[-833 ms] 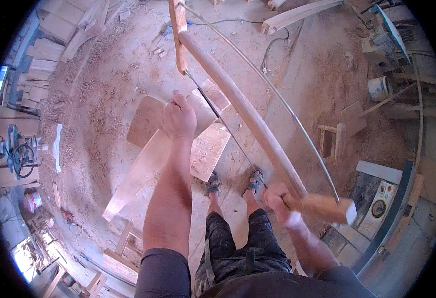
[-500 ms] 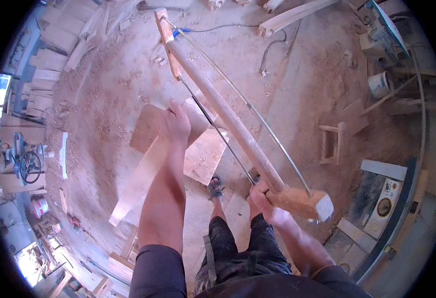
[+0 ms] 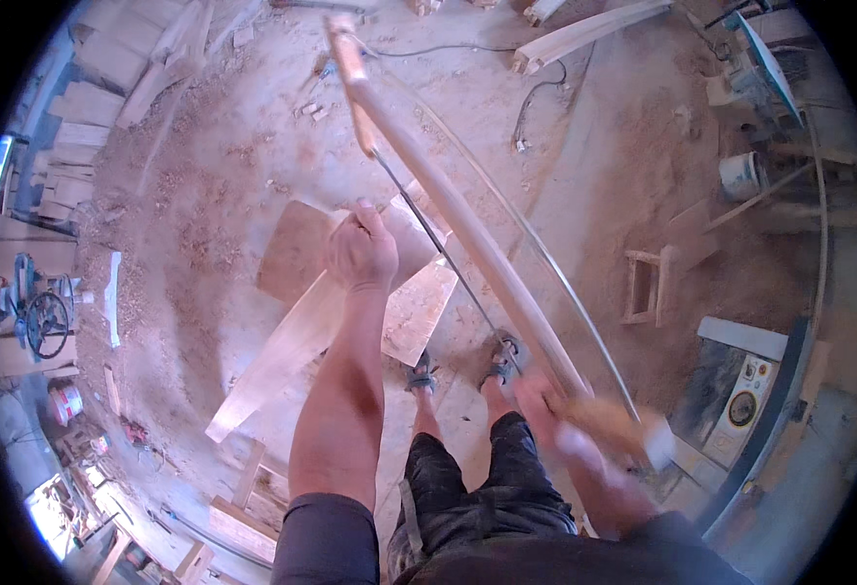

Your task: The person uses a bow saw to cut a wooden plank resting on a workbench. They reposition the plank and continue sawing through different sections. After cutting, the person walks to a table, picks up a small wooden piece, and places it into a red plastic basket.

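Over a dusty floor (image 3: 253, 156), left fingers (image 3: 342, 244) clamp wood (image 3: 414, 244), right fingers (image 3: 534, 398) grip a frame saw (image 3: 463, 229).

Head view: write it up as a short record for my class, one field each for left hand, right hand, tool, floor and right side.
Left hand: on the pale timber; finger hold unclear
Right hand: blurred, gripping near end of frame saw
Tool: wooden bar, thin dark blade
Floor: scattered wood chips
Right side: whitish bucket, small wooden frame
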The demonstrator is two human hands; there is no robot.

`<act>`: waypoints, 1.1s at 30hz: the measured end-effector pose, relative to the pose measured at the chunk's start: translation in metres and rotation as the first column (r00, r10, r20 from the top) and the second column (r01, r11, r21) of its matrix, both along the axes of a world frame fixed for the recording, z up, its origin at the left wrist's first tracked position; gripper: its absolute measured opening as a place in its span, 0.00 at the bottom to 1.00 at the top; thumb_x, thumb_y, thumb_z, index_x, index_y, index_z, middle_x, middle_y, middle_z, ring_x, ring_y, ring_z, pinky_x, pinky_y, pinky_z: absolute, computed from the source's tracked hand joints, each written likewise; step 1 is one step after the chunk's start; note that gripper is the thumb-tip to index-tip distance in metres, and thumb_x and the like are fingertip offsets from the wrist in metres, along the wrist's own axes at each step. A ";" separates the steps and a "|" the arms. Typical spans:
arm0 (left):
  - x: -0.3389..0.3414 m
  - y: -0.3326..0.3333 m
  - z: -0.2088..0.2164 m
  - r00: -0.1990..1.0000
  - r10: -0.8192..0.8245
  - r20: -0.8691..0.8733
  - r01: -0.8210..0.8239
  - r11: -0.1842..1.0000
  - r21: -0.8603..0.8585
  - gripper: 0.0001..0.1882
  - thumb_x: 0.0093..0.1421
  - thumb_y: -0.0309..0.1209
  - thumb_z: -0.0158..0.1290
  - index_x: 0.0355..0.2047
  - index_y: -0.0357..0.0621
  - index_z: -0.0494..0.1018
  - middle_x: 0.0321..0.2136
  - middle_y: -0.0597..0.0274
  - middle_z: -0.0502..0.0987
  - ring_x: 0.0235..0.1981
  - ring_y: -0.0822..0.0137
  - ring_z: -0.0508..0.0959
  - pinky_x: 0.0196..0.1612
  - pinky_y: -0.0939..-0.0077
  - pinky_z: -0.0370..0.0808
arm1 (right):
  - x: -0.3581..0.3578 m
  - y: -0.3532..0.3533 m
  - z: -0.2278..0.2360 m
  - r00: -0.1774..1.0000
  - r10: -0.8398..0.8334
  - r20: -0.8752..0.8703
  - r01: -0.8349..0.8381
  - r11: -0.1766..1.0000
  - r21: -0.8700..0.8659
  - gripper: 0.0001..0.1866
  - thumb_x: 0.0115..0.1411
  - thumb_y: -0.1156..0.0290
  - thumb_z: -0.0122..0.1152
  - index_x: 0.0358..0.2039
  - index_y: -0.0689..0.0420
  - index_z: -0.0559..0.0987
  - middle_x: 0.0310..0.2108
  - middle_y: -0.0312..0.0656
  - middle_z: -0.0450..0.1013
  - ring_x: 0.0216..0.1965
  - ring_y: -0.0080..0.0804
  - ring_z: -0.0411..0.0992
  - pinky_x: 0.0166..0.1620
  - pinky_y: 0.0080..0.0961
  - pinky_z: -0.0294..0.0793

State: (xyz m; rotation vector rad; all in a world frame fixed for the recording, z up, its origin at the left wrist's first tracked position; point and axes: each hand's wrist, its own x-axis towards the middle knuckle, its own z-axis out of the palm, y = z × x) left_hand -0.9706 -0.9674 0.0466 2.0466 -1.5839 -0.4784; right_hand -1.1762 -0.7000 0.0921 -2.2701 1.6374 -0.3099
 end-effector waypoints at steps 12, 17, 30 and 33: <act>0.005 -0.002 -0.003 0.995 -0.002 0.099 0.008 0.998 -0.060 0.32 0.69 0.48 0.34 0.31 0.36 0.82 0.28 0.36 0.80 0.32 0.36 0.80 0.38 0.45 0.75 | 0.010 -0.016 0.004 0.338 -0.488 0.805 0.346 0.860 0.376 0.07 0.63 0.76 0.56 0.27 0.60 0.73 0.25 0.38 0.69 0.30 0.27 0.69 0.41 0.32 0.73; -0.004 0.006 0.000 0.994 -0.063 0.094 0.070 0.995 -0.069 0.31 0.69 0.48 0.34 0.30 0.37 0.82 0.27 0.36 0.79 0.31 0.35 0.79 0.35 0.44 0.75 | 0.015 -0.009 0.015 0.445 -0.476 0.758 0.327 0.875 0.357 0.07 0.60 0.75 0.59 0.25 0.59 0.73 0.19 0.41 0.64 0.20 0.28 0.66 0.23 0.29 0.62; -0.003 0.015 -0.005 0.998 -0.062 0.002 0.062 0.996 -0.063 0.29 0.69 0.48 0.35 0.29 0.41 0.81 0.30 0.42 0.81 0.35 0.39 0.79 0.42 0.47 0.74 | 0.011 -0.015 0.006 0.500 -0.547 0.671 0.275 0.835 0.476 0.04 0.63 0.75 0.58 0.33 0.61 0.80 0.34 0.38 0.75 0.35 0.29 0.72 0.38 0.30 0.72; -0.009 0.015 -0.005 0.999 -0.046 -0.022 0.043 0.992 -0.119 0.29 0.69 0.48 0.36 0.29 0.40 0.80 0.30 0.41 0.81 0.35 0.39 0.79 0.42 0.46 0.73 | -0.011 0.033 -0.026 0.882 -0.202 0.427 0.138 0.975 0.175 0.06 0.64 0.74 0.58 0.39 0.61 0.78 0.36 0.40 0.75 0.37 0.29 0.72 0.42 0.28 0.71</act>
